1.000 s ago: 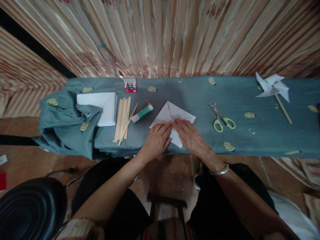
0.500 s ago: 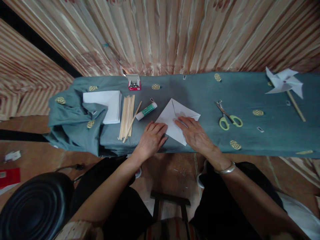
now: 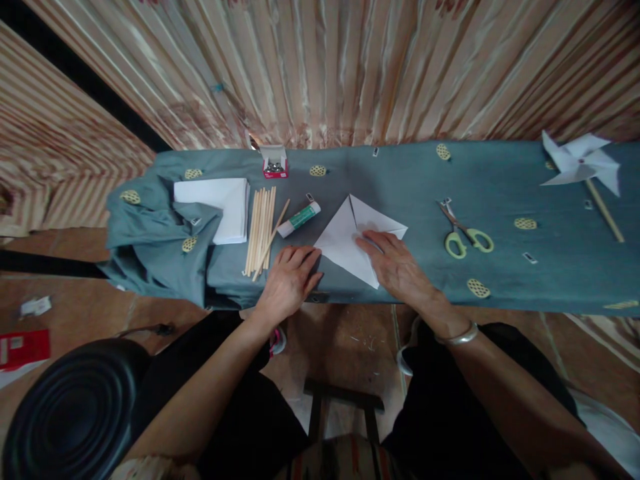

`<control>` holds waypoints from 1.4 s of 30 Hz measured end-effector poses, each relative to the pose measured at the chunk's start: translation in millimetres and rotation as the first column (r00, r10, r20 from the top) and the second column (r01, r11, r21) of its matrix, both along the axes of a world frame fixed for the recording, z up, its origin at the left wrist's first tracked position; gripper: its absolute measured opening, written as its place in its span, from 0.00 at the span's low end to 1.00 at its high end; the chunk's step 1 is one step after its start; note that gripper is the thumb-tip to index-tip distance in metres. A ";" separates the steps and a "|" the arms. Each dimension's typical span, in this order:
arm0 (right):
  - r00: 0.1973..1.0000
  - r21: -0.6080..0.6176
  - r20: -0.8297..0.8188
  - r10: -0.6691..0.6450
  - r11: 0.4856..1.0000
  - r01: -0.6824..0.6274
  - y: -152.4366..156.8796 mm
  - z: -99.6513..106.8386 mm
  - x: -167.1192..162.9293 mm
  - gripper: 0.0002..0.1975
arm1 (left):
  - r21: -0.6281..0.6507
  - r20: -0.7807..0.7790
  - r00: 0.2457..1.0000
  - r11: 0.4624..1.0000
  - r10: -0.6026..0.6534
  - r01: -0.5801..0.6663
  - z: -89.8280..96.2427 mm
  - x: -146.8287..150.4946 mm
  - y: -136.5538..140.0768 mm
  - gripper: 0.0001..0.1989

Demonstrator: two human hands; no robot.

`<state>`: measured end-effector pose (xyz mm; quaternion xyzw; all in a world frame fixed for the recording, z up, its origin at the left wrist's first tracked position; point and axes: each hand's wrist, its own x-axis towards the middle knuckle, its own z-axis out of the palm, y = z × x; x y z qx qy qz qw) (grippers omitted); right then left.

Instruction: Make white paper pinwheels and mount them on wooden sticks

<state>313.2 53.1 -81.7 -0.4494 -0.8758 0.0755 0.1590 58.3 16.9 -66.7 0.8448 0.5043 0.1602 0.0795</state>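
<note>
A white sheet of paper point(image 3: 345, 235) lies on the cloth with flaps folded in and slit lines running toward its middle. My right hand point(image 3: 395, 263) rests flat on its right half, fingers stretched out and covering part of it. Beside its left corner, my left hand point(image 3: 289, 280) lies on the cloth with fingers extended, the fingertips close to the paper's edge. Above my left hand are a glue stick point(image 3: 300, 219) and a bundle of wooden sticks point(image 3: 260, 230). Green-handled scissors point(image 3: 466, 233) lie partly spread to the right of the paper.
Folded white paper point(image 3: 233, 213) is stacked at the left. A small red box point(image 3: 275, 163) of metal pins stands at the back. A finished paper pinwheel point(image 3: 585, 160) on a stick lies far right. A black round stool point(image 3: 75, 413) stands at lower left, and a curtain point(image 3: 320, 73) hangs behind.
My left hand has slid left, off the paper's left corner and onto the cloth. My right hand stays on the paper. The whole view has shifted slightly.
</note>
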 end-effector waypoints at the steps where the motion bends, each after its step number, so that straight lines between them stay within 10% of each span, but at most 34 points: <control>1: 1.000 -0.003 -0.005 -0.003 1.000 0.003 0.0 -0.1 -0.1 0.24 | -0.007 0.007 1.000 1.000 0.003 -0.003 0.4 -1.0 -0.6 0.20; 17: 0.930 0.083 -0.271 -0.249 0.956 0.281 9.7 20.3 31.0 0.21 | 0.011 0.118 0.993 1.000 0.010 -0.011 20.6 17.6 6.5 0.16; 38: 0.955 0.150 -0.256 -0.150 0.970 0.193 7.8 8.6 20.1 0.19 | 0.031 0.048 0.942 0.942 0.332 -0.334 9.1 -20.1 62.6 0.19; 42: 0.936 0.111 -0.315 -0.159 0.973 0.203 7.1 9.7 19.2 0.18 | -0.006 0.241 0.902 0.930 0.357 -0.367 11.9 -14.7 67.2 0.14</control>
